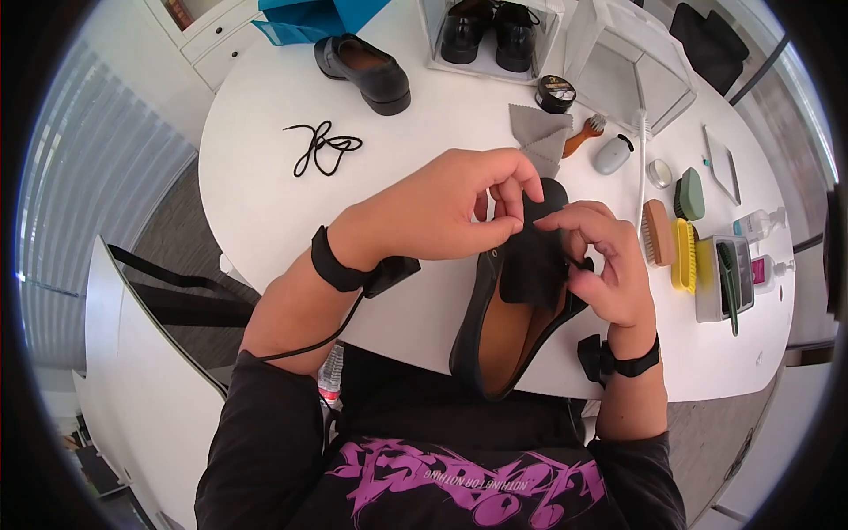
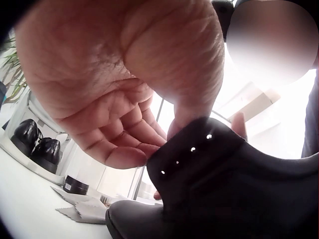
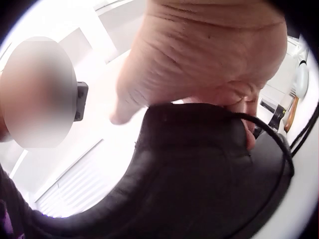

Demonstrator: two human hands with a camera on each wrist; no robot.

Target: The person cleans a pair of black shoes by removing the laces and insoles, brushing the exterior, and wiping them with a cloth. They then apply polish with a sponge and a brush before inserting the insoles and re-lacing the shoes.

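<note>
A black shoe (image 1: 470, 340) with a tan inside is held up at the table's front edge, its heel end towards the person. My left hand (image 1: 442, 205) has curled fingers at the shoe's opening; in the left wrist view the thumb of this left hand (image 2: 124, 64) lies behind a flap (image 2: 187, 149) with several eyelets. My right hand (image 1: 609, 256) grips the opposite flap. A black lace (image 3: 271, 132) runs from that flap, beside the fingers of the right hand (image 3: 214, 55). The black tongue (image 1: 533, 276) stands between both hands.
Back left are another black shoe (image 1: 369, 72) and a loose lace (image 1: 325, 150). A shoe box (image 1: 433, 51), polish tin (image 1: 555, 94) and grey cloth (image 1: 535, 132) are behind. Brushes (image 1: 683, 254) and a grey container (image 1: 712, 300) stand right.
</note>
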